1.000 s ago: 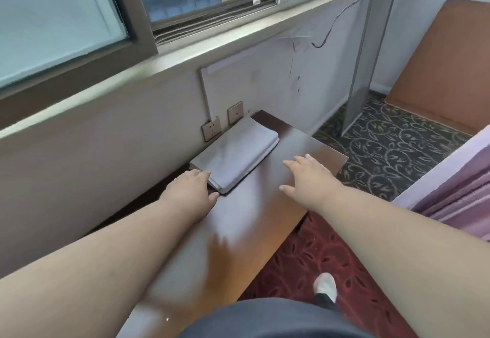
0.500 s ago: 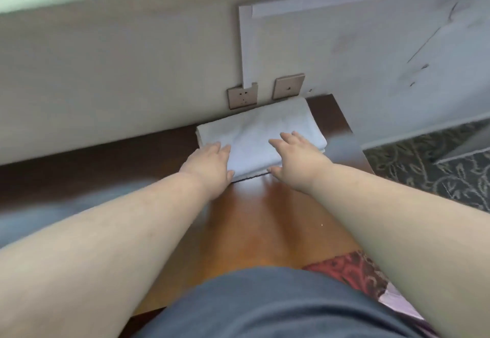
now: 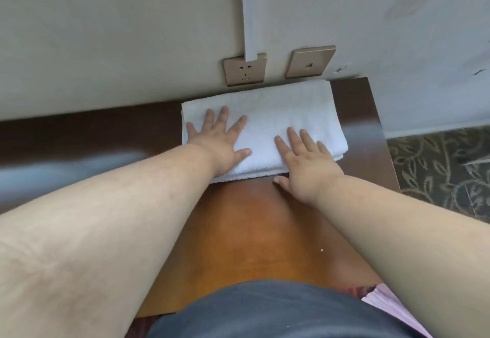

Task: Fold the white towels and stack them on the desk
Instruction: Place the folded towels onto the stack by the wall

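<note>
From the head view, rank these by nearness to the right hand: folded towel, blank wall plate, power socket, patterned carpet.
1. Folded towel: under the right hand.
2. Blank wall plate: on the wall straight beyond the towel.
3. Power socket: on the wall, further left.
4. Patterned carpet: off the desk's right end; too close to the socket to rank surely.

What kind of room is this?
Probably a hotel room: a folded white towel lies on a wooden desk against the wall, under bronze wall sockets, with patterned carpet beside it.

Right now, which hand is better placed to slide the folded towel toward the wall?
Left hand: probably better, lying flat wholly on the folded towel. The right hand straddles its near edge, thumb on the desk.
</note>
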The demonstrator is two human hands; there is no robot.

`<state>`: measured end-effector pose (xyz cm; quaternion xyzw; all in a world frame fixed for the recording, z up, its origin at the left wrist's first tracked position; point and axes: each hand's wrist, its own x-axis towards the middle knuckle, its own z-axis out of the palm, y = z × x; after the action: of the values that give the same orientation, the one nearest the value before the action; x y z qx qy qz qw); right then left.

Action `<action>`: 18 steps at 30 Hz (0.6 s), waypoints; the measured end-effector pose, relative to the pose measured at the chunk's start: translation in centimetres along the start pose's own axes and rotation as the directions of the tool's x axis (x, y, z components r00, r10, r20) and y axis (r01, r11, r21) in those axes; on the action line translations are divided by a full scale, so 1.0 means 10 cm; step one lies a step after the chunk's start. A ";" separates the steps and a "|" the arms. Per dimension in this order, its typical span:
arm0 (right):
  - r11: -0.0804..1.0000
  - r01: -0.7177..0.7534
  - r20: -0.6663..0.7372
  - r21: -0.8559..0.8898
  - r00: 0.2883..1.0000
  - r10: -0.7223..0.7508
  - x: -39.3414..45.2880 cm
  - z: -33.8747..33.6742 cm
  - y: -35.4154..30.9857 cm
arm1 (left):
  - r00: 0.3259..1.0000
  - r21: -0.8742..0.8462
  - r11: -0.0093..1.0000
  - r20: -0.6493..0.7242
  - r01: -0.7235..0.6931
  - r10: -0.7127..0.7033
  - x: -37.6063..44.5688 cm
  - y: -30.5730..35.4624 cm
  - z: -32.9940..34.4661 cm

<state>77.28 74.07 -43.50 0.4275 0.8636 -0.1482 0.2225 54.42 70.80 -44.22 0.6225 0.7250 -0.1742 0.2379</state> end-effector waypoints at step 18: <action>0.853 -0.336 -0.072 0.399 0.916 0.395 -0.08 -0.03 0.44 | 0.961 0.259 0.965 -0.256 -0.039 0.107 -0.66 -0.13 0.48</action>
<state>81.17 76.21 -43.14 0.6290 0.7354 -0.2340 0.0936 54.46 62.48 -44.55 0.6919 0.6989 -0.1700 0.0631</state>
